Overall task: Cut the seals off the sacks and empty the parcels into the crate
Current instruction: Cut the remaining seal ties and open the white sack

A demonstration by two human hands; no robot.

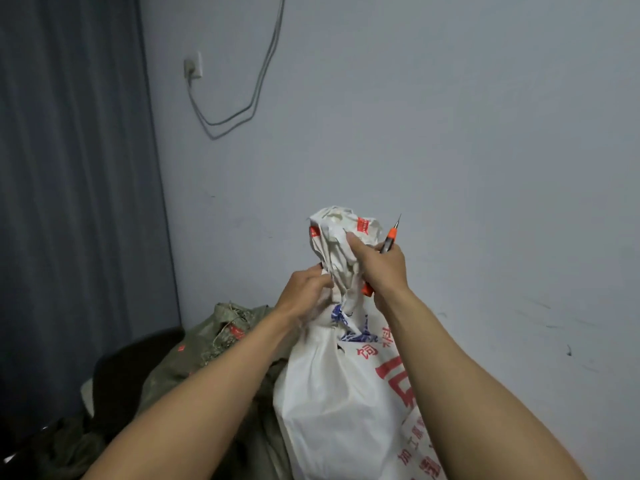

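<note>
A white woven sack [332, 393] with red and blue print stands upright in front of me, its neck gathered into a crumpled bunch [337, 226]. My left hand [304, 296] pinches the left side of the neck just below the bunch. My right hand [381, 268] grips the neck from the right while also holding an orange utility knife [390, 239], its thin blade pointing up beside the bunch. The seal around the neck is hidden by my fingers. No crate is in view.
An olive green sack [214, 344] with a red tag and frayed string lies behind and left of the white one. Dark bundles [114, 368] sit at lower left. A grey curtain [69, 202] hangs at left; a wall socket [193, 65] with looping cable is above.
</note>
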